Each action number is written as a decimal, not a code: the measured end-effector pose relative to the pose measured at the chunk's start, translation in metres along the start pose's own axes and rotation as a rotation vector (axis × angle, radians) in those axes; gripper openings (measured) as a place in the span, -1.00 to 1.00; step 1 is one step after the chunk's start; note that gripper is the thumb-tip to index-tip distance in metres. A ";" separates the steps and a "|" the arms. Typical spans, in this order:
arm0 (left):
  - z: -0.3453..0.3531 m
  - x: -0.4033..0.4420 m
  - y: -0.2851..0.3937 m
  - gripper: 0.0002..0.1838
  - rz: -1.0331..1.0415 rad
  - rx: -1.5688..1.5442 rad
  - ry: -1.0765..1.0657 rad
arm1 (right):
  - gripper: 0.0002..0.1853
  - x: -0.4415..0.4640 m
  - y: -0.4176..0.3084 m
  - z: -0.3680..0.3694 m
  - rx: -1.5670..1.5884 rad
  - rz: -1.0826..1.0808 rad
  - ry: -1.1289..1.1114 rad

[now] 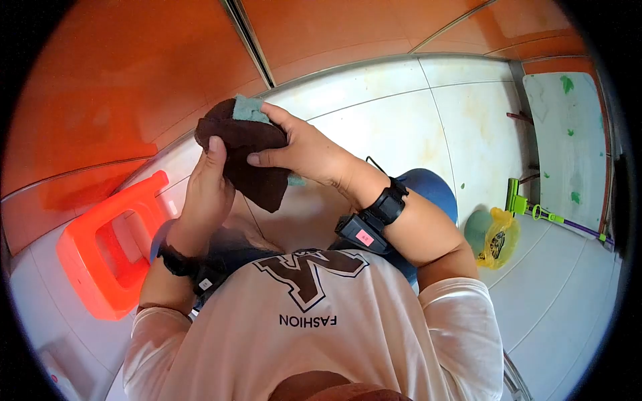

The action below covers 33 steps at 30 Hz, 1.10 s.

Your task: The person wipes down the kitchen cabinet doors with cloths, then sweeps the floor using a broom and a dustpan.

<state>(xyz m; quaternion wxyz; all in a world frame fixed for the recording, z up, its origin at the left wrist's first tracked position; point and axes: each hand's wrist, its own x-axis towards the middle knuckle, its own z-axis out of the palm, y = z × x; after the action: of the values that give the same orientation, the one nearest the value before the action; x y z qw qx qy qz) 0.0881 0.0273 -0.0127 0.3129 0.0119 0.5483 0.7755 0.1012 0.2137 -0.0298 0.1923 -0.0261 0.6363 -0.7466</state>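
A folded dark brown cloth (249, 144) is held up between my two hands, in front of my knees. A light green cloth (249, 109) shows at its upper edge, and a small bit of the same colour pokes out lower right. My left hand (208, 187) grips the brown cloth from the lower left, thumb on top and fingers underneath. From the right, my right hand (307, 148) pinches both cloths, its thumb on the brown one. Most fingertips are hidden behind the fabric.
Glossy orange cabinet doors (154, 60) rise ahead over the white tiled floor (374, 107). An orange-red plastic stool (87, 267) is at left. At right are a green bin (477, 230) with a yellow bag (500, 240), a green-headed mop (513, 198) and a white leaf-patterned tabletop (562, 134).
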 end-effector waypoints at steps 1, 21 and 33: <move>0.000 0.001 -0.002 -0.35 0.015 -0.003 0.001 | -0.22 0.001 -0.001 0.001 0.045 0.007 0.043; -0.010 -0.020 0.054 -0.23 0.526 1.058 0.045 | -0.65 0.103 -0.065 -0.085 -1.438 -1.349 0.673; -0.019 -0.007 0.058 -0.23 0.536 1.042 0.045 | -0.50 0.107 -0.119 -0.070 -1.498 -1.392 0.983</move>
<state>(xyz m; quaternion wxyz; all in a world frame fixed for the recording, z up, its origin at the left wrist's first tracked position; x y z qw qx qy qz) 0.0599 -0.0039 0.0316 0.0469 0.2861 0.8415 0.4558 -0.0476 0.2594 0.0495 -0.5992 -0.1867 0.7768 -0.0519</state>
